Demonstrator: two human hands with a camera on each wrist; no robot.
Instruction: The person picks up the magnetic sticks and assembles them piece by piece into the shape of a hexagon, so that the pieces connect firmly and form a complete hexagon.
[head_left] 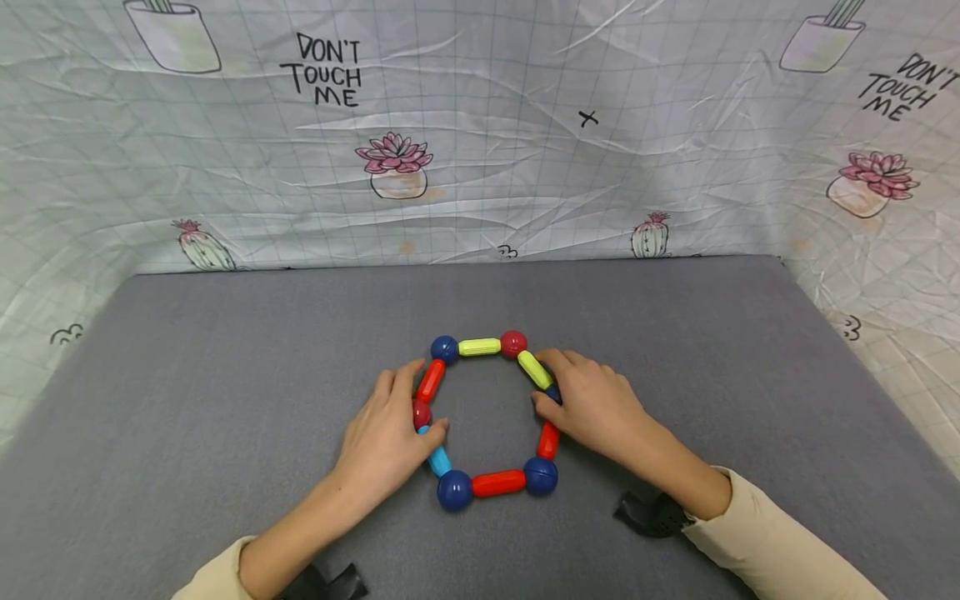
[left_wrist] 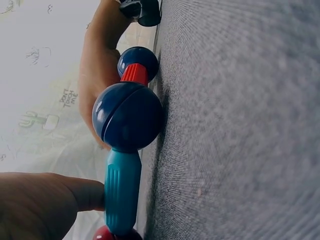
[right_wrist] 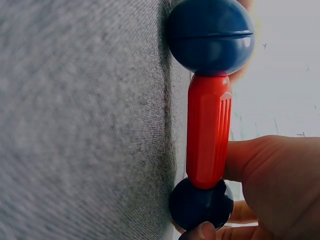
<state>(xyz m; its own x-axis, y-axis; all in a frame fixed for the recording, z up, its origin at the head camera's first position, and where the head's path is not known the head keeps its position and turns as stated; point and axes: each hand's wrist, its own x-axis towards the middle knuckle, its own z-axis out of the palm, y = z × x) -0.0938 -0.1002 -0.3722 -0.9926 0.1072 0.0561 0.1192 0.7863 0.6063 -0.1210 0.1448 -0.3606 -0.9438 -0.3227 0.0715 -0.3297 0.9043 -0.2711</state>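
A closed ring of magnetic building rods and balls lies on the grey table. My left hand (head_left: 381, 442) holds its left side, the thumb inside the ring by the light blue rod (left_wrist: 122, 192) and the fingers outside along the red ball (head_left: 422, 413) and red rod (head_left: 431, 381). On the right side my right hand (head_left: 600, 408) grips around a blue ball (right_wrist: 200, 202), mostly hidden in the head view, between a yellow-green rod (head_left: 534, 369) and a red rod (right_wrist: 209, 132). Toward me, another red rod (head_left: 498, 482) joins two blue balls (head_left: 454, 491).
The grey tabletop (head_left: 225, 375) spreads around the ring. A printed sheet (head_left: 480, 208) hangs along the back and both sides. Black wrist straps (head_left: 652, 512) sit at the cream sleeves (head_left: 772, 533).
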